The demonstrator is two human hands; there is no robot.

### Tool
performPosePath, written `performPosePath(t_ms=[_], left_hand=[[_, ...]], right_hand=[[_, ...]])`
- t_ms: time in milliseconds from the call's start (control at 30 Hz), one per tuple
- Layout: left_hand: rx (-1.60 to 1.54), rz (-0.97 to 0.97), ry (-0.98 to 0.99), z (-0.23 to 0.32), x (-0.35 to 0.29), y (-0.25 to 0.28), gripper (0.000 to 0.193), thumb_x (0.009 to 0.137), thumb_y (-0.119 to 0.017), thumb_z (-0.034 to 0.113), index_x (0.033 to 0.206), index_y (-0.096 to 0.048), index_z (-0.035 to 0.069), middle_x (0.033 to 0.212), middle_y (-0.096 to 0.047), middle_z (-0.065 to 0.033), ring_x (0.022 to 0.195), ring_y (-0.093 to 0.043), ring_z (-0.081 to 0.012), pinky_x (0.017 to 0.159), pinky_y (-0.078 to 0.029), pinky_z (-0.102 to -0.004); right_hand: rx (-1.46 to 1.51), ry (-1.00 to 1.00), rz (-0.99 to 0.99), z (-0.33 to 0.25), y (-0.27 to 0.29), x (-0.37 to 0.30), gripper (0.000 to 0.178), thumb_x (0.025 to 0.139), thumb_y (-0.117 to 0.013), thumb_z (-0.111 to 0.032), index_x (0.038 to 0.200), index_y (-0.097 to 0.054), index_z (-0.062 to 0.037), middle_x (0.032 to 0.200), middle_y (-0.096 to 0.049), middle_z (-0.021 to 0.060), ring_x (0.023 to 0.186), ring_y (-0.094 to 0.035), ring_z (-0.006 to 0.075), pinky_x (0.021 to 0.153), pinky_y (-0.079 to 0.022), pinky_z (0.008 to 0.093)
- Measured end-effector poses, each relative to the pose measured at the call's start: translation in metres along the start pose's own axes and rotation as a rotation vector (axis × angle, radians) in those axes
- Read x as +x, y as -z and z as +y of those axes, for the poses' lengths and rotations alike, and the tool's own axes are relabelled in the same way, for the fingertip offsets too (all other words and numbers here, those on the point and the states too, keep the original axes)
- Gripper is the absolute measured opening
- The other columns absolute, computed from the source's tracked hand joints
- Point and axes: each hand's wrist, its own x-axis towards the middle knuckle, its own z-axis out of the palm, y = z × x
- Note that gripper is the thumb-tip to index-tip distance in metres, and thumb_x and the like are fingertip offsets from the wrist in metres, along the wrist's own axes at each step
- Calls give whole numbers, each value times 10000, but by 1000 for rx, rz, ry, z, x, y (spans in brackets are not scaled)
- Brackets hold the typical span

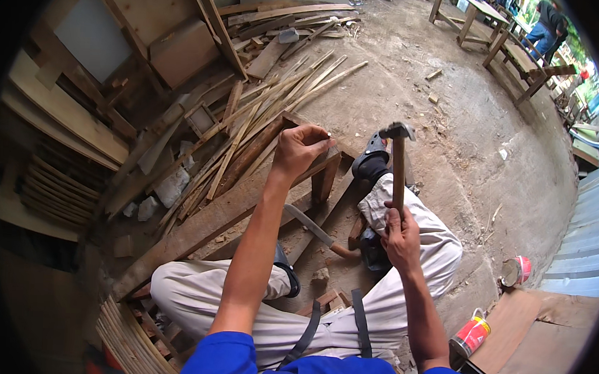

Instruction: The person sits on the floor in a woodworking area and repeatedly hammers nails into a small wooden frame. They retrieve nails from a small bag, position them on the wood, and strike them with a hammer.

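Observation:
My left hand is raised above a wooden frame of beams. Its thumb and forefinger pinch a small, pale nail-like piece, too tiny to make out fully. In my right hand, fingers wrap round the lower handle of a hammer; the metal head points up and away from me, over my shoe. Between my legs, a curved knife with a wooden handle lies low down beside the beams. A short upright wooden piece stands under the frame's far end.
Long thin wood strips and offcuts are heaped at the left, near leaning panels. Two red cans and a brown board lie at the right. Wooden benches and a person are far off at the right.

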Motion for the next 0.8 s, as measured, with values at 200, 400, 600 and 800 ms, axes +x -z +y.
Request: performPosePath(t_ms=[200, 400, 600, 800], left_hand=[[43, 2, -8, 8, -4, 0, 135, 821, -809, 54, 934, -758, 1, 852, -764, -47, 763, -677, -70, 707, -541, -223], [21, -25, -34, 5, -3, 1, 151, 821, -810, 82, 941, -765, 4, 861, -767, -57, 788, -686, -84, 728, -545, -235], [37, -31, -32, -3, -2, 2, 176, 816, -824, 134, 938, -773, 18, 860, -768, -60, 780, -687, -87, 731, -545, -248], [9, -54, -15, -1, -2, 3, 166, 814, -826, 109, 940, -772, 14, 854, -762, -47, 771, -673, -76, 712, -538, -241]], right_hand=[[-562, 167, -75, -90, -1, 3, 283, 1045, -531, -227, 1136, -592, 34, 689, -602, 149, 594, -587, 211, 554, -438, 360], [-788, 213, -224, -131, -12, 16, 242, 1032, -530, -196, 1102, -580, 30, 667, -610, 232, 620, -639, 385, 585, -467, 441], [-937, 271, -311, -135, -10, 19, 232, 1042, -511, -203, 1011, -551, 23, 628, -580, 228, 565, -609, 398, 553, -447, 469], [-844, 295, -248, -128, -6, 24, 217, 1043, -502, -195, 1022, -534, 19, 623, -580, 232, 557, -601, 411, 551, -443, 495]])
